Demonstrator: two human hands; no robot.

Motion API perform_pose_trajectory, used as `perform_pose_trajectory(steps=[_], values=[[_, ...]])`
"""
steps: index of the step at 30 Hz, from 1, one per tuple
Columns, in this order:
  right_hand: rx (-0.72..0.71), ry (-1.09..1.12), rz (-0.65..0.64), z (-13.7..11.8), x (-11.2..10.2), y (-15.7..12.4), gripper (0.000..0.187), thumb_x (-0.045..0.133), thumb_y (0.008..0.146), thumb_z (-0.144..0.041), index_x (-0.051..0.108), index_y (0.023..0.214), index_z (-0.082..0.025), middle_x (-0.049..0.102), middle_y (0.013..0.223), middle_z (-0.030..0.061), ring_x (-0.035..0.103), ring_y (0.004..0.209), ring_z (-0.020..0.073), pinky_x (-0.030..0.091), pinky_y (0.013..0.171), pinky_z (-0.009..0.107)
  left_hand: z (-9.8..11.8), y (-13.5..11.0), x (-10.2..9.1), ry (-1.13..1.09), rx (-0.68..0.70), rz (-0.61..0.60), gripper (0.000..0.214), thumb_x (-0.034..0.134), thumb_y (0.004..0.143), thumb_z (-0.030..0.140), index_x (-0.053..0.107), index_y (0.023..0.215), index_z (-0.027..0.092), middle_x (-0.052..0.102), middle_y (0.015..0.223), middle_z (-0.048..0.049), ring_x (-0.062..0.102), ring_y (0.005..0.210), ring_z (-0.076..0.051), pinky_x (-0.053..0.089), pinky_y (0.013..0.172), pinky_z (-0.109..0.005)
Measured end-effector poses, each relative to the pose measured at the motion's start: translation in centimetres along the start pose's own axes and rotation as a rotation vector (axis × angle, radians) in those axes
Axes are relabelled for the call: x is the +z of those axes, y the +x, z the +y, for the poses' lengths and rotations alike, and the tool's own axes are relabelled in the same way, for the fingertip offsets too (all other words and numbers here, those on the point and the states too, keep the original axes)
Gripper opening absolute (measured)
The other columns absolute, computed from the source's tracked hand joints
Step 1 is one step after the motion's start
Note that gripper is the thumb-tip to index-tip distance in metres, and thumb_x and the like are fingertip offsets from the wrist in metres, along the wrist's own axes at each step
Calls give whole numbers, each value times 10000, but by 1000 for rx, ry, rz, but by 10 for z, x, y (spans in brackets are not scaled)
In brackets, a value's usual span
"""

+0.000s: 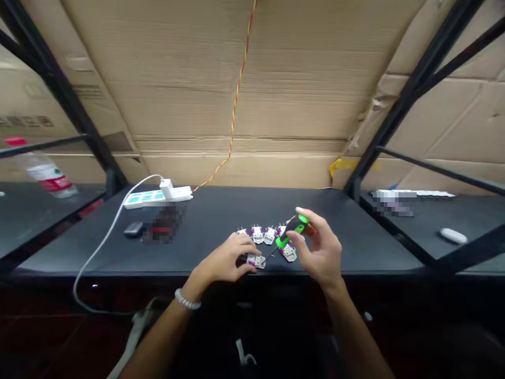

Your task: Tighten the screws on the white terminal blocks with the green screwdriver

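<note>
Left hand (pixel 223 258) and right hand (pixel 321 247) at the front edge of a dark tabletop (pixel 209 210). Right hand closed on a screwdriver (pixel 295 231) with a green-and-black handle, held by thumb and fingers; its thin shaft slants down and left toward the front part (pixel 255 261). Left hand curved, palm down, fingers over that part; whether they grip it cannot be told. Beaded bracelet (pixel 187 299) on left wrist.

White-and-magenta plastic parts (pixel 270 235) lie in a loose arc near the front edge, mid-table, between the hands. One lies partly behind the screwdriver handle.

Toward the back edge, left of center: power strip (pixel 158 196) with a plugged-in charger (pixel 166 188) and white cable (pixel 103 245) running over the front edge. Near it, a small dark object (pixel 133 229) and a blurred object (pixel 163 223).

Beyond the tabletop: water bottle (pixel 44 172) with red cap, on its side at left; white mouse-like object (pixel 453 236) at right. Cardboard wall (pixel 236 79) behind, with a twisted red-and-yellow wire (pixel 235 100).
</note>
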State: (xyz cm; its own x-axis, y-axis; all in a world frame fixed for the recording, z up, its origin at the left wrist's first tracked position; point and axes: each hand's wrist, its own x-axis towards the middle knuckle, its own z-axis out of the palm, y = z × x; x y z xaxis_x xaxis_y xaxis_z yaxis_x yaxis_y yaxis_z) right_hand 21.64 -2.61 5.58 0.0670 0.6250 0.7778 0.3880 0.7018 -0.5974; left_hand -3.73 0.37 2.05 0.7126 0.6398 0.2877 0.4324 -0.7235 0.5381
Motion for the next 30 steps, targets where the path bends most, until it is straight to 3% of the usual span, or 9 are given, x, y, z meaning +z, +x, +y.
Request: perform_pose_trajectory(steps=[30], values=[[-8,-87,49,-2,0,1,431,802,917,-307,716,1337,-264,744,1004,49,712,754,183,661,682,324,1,0,-1,7,-21,-15,296,785,942,369,766,1200,225,729,1236,-89,630,1206,-300,411,1175,-494]])
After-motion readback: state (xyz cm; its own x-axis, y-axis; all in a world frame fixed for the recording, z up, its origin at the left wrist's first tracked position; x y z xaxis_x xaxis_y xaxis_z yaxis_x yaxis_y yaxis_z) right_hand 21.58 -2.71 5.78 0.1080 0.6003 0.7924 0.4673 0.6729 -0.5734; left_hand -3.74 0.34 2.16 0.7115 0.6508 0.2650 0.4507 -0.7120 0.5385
